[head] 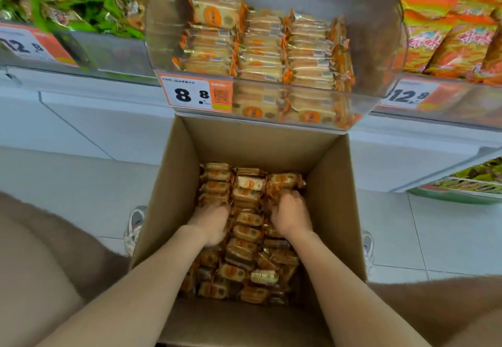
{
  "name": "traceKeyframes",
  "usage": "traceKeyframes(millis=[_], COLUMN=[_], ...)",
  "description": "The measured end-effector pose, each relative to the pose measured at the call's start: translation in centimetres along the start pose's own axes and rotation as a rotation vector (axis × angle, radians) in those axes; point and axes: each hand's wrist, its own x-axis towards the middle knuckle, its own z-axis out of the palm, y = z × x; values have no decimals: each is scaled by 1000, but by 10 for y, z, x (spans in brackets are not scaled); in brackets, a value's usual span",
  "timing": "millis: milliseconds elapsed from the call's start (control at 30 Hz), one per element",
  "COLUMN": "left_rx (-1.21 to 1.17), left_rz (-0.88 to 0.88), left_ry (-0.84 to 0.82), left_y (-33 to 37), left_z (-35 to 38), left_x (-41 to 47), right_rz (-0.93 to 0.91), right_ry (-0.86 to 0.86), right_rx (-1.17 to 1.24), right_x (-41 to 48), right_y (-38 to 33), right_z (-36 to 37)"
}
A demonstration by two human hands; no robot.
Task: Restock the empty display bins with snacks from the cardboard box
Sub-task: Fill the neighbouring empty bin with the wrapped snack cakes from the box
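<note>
Noted cardboard box (330,183) open on floor, just near of part-filled clear display bin (380,47). Noted left hand (213,224) and right hand (292,217) sunk among orange snack packets (248,233) inside, fingers curled downward; grip itself not discernible.

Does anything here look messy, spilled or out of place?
Nothing spilled or damaged. The only untidy spot: the snack packs in the cardboard box lie jumbled at all angles, while those in the clear display bin stand in neat rows.

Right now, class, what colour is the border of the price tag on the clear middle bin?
The price tag border is orange; head view shows it best.
</note>
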Motion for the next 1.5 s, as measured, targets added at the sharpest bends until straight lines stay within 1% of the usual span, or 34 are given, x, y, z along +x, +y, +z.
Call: traceKeyframes(millis=[33,100,167,200,267,367,500,600,733,800,933,1000,1100,1233,1300,1400,1500], left_rx=[-13,-65,-116,-124,-109,-142,-231,-210,-114,-156,-438,-528,-644,-638,-631,-627,-561], left_rz=[2,5,18,23,30,14,-40,-47,-37,6,19,25,81,175,216,292,348], left_ry=[49,131,198,222,244,234,191,179,176,214,203,190,112,36,33,93,169], left_y=[3,12,22,26,32,36,31,23,22,22,14,9,9,12,14,21,26], left_z=[4,8,7,6,5,2,5,13,13,10,-5,-22,-54,-95,-115,-146,-175], left_x=[9,26,44,52,67,86,101,102,89,80,57,42,11,-34,-57,-89,-117], right_rz=[27,105,186,213,228,173,139,83,20,23,73,73,-38,-253,-340,-431,-506], right_ry=[52,75,12,-26,-66,-65,-210,-314,-439,-458,-434,-419,-367,-247,-198,-99,-2], right_rx=[4,126,275,299,252,145,21,-121,-123,-59,211,346,465,566,590,598,588], right_x=[5,12,22,27,34,35,33,30,22,19,16,12,0,-21,-35,-52,-66], right_y=[5,14,22,26,31,34,37,36,32,29,23,16,7,0,-5,-20,-44], right_z=[5,12,17,21,28,39,52,45,30,24,1,-20,-53,-92,-110,-133,-147])
